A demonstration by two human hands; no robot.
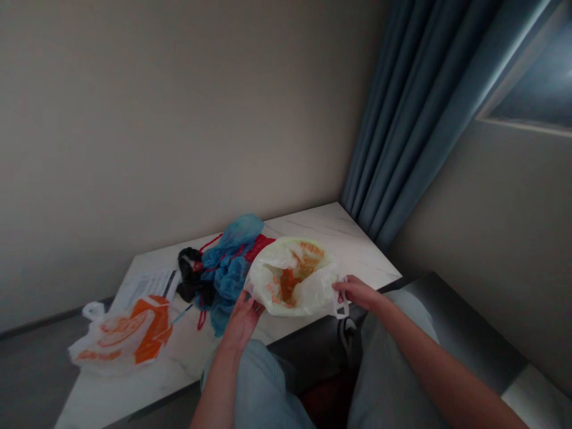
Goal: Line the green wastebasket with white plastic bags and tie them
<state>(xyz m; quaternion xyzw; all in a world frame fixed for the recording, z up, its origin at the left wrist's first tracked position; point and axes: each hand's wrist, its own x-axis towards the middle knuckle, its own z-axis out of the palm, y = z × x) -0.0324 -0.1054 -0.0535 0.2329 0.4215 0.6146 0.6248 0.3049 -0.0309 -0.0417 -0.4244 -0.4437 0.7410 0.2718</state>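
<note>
A white plastic bag [313,295] with orange print hangs between my hands, its mouth spread toward me. Its inside and some orange-brown patches show; whether these are print or contents I cannot tell. My left hand [245,316] grips the bag's left edge. On the other side, my right hand [357,292] pinches the rim near a loop handle [342,308]. Just left of the bag lies a heap of crumpled blue plastic bags [230,274], with a red mesh piece [259,245] and a black bag [191,277] in it.
A second white bag with orange print [129,333] lies flat at the left of the marble-patterned table [179,372], partly over a printed sheet [145,286]. A wall stands behind the table. Blue curtains [402,119] hang at the right, above a dark bench [465,333].
</note>
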